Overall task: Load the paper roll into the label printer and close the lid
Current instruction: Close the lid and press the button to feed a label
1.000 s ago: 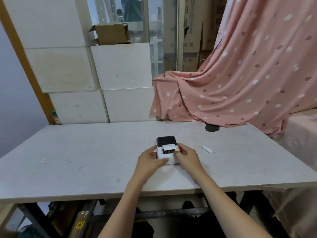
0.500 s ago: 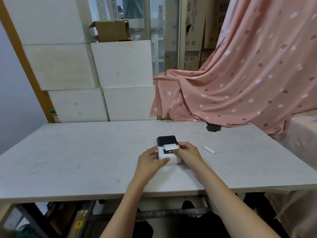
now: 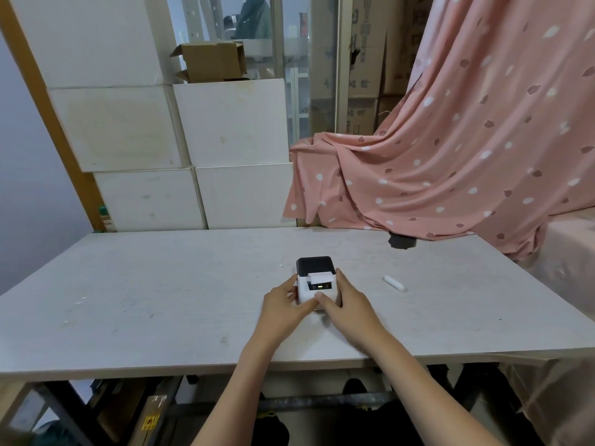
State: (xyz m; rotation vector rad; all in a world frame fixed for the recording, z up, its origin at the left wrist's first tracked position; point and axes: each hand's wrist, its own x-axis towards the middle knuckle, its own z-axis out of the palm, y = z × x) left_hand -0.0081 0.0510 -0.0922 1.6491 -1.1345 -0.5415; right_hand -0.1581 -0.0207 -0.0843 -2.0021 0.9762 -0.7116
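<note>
Open tabletop all round you, crowded only along the far edge.

Your left hand and right hand flank the label printer near the middle of the table. To your left the surface is bare out to the edge. To your right only a small white cylinder lies near the printer. Behind, stacked white boxes, pink draped cloth and a dark object close off the back.
</note>
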